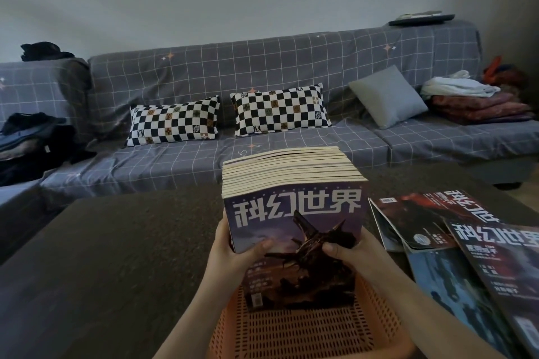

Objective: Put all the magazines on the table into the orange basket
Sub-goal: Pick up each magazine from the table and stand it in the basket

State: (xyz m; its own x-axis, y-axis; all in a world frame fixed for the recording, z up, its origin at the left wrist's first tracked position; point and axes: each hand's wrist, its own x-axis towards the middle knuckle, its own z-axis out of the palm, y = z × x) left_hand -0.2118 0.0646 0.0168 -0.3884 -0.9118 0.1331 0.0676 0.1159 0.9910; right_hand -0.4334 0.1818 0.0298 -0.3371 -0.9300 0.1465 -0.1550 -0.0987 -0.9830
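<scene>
A thick stack of magazines (294,183) stands on edge inside the orange basket (306,326), leaning away from me, its purple front cover with an aircraft facing me. My left hand (236,251) grips the stack's left side with the thumb on the cover. My right hand (353,251) grips its right side the same way. Several more magazines (455,242) lie fanned out flat on the dark table (116,256), right of the basket.
A grey checked sofa (262,154) runs along the table's far side, with two checkerboard pillows (227,116), a grey cushion (388,96), dark clothes (32,143) at the left and folded blankets (478,105) at the right.
</scene>
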